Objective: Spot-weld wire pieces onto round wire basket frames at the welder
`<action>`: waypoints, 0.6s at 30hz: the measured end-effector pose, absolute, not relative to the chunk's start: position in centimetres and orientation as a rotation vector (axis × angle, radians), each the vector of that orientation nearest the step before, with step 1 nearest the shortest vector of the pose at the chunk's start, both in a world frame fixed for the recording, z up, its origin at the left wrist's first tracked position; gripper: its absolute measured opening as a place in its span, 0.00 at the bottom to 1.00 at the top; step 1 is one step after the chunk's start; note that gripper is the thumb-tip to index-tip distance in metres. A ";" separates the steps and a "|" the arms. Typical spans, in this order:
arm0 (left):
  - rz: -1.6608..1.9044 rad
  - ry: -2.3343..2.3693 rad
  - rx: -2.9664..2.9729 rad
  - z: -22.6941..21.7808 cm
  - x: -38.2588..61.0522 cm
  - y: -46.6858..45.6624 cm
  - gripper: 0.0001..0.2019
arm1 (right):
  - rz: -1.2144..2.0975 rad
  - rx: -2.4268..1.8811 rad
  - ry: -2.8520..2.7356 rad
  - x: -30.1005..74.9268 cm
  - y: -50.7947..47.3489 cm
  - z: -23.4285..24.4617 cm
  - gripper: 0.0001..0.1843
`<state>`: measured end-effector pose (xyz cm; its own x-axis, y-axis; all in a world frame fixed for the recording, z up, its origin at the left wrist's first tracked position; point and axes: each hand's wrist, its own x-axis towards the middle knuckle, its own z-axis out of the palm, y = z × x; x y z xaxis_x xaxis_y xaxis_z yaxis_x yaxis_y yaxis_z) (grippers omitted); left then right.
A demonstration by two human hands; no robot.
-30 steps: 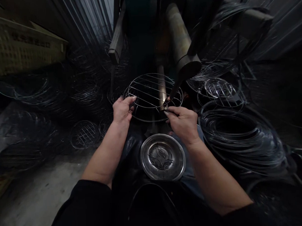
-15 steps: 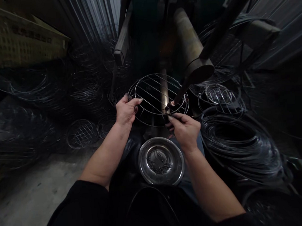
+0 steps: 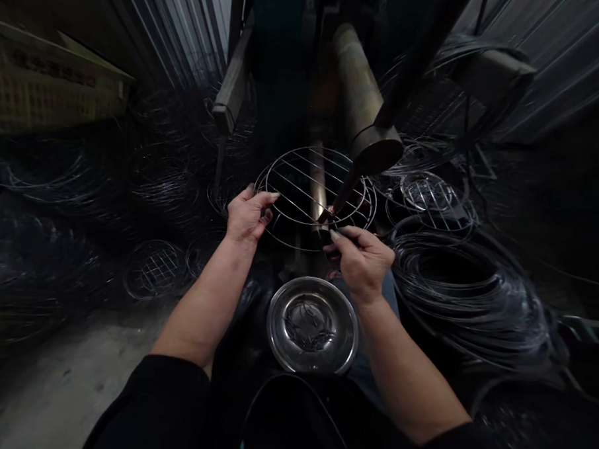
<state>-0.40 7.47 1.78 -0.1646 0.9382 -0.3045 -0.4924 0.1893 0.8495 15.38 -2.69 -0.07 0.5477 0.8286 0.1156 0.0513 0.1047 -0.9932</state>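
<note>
A round wire rack [image 3: 294, 197] with parallel bars is held out in front of me, over a metal rod [image 3: 318, 177] of the machine. My left hand [image 3: 249, 215] is closed on the rack's left rim, thumb on top. My right hand [image 3: 363, 258] is pinched at the rack's front edge, close to the rod's end; what sits between its fingertips is too small and dark to make out. From the upper right a slanted arm [image 3: 346, 190] reaches down, its copper-coloured tip at the rack's front rim. Below stands a steel bowl [image 3: 275, 325] containing short wire pieces [image 3: 308, 327].
A thick cylinder [image 3: 360, 83] juts out above the rack. Coiled wire [image 3: 481, 302] lies at the right, with another wire grid [image 3: 435, 202] behind it. More wire grids [image 3: 157, 267] and rings are piled at the left, below a yellow crate [image 3: 50, 90].
The view has turned slightly, so the machine and bowl sit further left. Both hands keep their hold; the rack has shifted a little right relative to the rod and the slanted arm's tip.
</note>
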 end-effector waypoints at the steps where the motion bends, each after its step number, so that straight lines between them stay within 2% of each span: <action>1: 1.373 1.111 0.533 1.7 -0.4 7.7 0.22 | 0.679 -1.361 -0.836 15.4 -2.6 -0.1 0.08; 7: 1.353 1.125 0.501 1.3 -0.3 8.7 0.25 | 0.658 -1.335 -0.838 15.4 -2.0 -0.2 0.09; 18: 1.320 1.179 0.529 1.9 0.0 9.4 0.18 | 0.704 -1.302 -0.785 15.3 -1.0 0.6 0.06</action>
<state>-0.01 9.35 1.85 -0.1685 0.9201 -0.3536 -0.4554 0.2455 0.8558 15.25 -1.04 0.64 0.5625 0.8201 0.1049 -0.0158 0.1375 -0.9904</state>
